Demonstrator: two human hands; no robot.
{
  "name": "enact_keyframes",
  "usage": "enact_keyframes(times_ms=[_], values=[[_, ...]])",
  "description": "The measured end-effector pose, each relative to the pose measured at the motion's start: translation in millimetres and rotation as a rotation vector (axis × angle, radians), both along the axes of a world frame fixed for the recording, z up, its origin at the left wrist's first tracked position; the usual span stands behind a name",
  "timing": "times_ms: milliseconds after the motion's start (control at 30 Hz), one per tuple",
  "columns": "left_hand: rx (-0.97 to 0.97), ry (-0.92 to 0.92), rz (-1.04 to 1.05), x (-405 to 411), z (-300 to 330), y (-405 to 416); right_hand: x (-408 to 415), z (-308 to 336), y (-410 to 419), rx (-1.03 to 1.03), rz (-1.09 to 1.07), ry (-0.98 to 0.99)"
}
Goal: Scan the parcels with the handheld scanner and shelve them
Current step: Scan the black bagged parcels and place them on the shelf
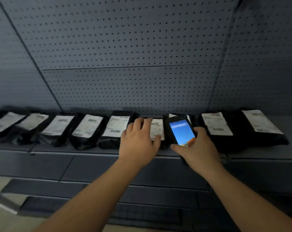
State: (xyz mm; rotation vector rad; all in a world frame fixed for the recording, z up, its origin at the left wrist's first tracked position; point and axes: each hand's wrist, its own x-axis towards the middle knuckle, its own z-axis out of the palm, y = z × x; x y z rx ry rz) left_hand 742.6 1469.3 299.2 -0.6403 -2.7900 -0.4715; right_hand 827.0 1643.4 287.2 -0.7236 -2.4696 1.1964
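Several black parcels with white labels lie side by side along the grey shelf (91, 152). My left hand (138, 139) lies flat on one parcel (157, 129) near the middle of the row, fingers spread over its label and thumb on the label's lower right. My right hand (197, 148) grips the handheld scanner (181, 131) just to the right of that parcel. The scanner's blue screen is lit and faces me, its top end over the row of parcels.
A grey pegboard wall (125, 56) rises behind the shelf. Lower shelf edges (75, 183) step out below toward me. A larger black parcel (262, 126) lies at the far right end. Pale floor (1, 220) shows at the bottom left.
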Motion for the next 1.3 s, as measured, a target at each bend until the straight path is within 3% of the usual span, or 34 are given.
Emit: enact_keyframes(times_ms=[633,900,1300], values=[[0.009,-0.061,0.689,9.6,-24.8,-472.5,-104.3,-12.1,-450.3,-0.063,0.623,-0.025],[0.068,-0.120,0.966,16.6,-41.8,-606.9,-154.5,-23.9,-599.7,-0.041,0.898,-0.068],[0.066,-0.196,1.313,-48.6,-43.0,-757.4,-284.3,-43.7,-791.1,-0.032,1.217,-0.133]])
